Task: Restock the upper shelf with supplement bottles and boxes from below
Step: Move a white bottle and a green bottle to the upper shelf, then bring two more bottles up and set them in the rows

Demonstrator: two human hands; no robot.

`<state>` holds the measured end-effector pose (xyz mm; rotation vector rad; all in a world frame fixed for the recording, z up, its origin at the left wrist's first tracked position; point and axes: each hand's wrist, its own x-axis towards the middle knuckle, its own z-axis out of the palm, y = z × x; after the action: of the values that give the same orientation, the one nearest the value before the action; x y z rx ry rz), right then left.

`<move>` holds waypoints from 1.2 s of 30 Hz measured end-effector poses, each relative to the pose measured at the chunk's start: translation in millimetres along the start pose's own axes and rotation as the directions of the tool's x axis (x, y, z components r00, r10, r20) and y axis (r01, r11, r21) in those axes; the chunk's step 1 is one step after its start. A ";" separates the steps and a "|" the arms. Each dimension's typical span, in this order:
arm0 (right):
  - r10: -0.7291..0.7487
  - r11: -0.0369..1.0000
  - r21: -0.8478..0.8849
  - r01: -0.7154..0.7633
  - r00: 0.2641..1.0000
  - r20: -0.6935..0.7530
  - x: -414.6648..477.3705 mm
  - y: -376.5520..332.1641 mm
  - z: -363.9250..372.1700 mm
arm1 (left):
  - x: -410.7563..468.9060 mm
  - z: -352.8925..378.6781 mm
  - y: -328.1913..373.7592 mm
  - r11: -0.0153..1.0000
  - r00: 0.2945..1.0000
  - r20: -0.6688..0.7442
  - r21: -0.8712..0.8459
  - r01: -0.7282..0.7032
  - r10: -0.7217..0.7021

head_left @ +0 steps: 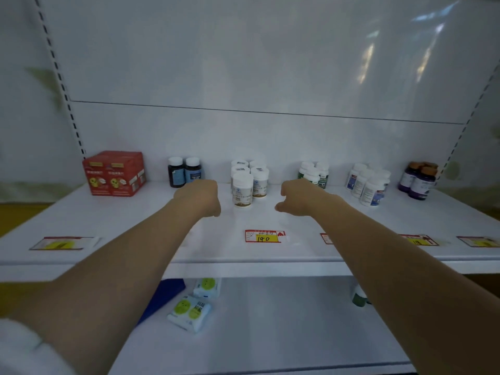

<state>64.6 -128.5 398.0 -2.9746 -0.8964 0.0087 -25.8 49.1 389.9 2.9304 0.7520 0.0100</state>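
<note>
My left hand [198, 197] hung over the upper shelf [135, 226], its fingers hidden behind its back, so I could not tell its grip. My right hand [296, 198] hung loosely curled and empty. White bottles [249, 185] stood between them. Below, a green bottle [358, 297] was half hidden by my right forearm [392, 239].

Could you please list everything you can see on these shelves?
red boxes: two, red, upper shelf far left
dark bottles: two, white caps, right of boxes
white bottles: about six, white, centre
green-label bottles: about four, white, right of centre
blue-label bottles: about five, white, further right
purple bottles: two or three, purple, far right
price tags: about five, red-yellow, shelf front
white boxes: two, white-green, lower shelf
green bottle: one, green, lower shelf, partly hidden
left hand: one, fingers hidden, over upper shelf
right hand: one, empty, over upper shelf
</note>
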 end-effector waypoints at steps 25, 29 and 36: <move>0.416 0.901 0.094 -0.424 0.905 0.095 -335.8 76.7 83.7 | -250.1 107.0 116.9 0.881 0.877 0.119 -0.163 -0.445 0.465; 0.432 0.891 0.099 -0.443 0.895 0.111 -352.9 124.7 106.8 | -256.1 133.0 163.3 0.871 0.862 0.151 -0.179 -0.457 0.483; 0.412 0.897 0.081 -0.434 0.889 0.200 -342.5 232.6 144.2 | -236.4 193.3 260.0 0.887 0.872 0.205 -0.238 -0.397 0.445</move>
<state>-94.7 -506.8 244.1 -3.0158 -0.2209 0.3336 -101.6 -312.0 232.8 2.7722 0.0561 -0.2385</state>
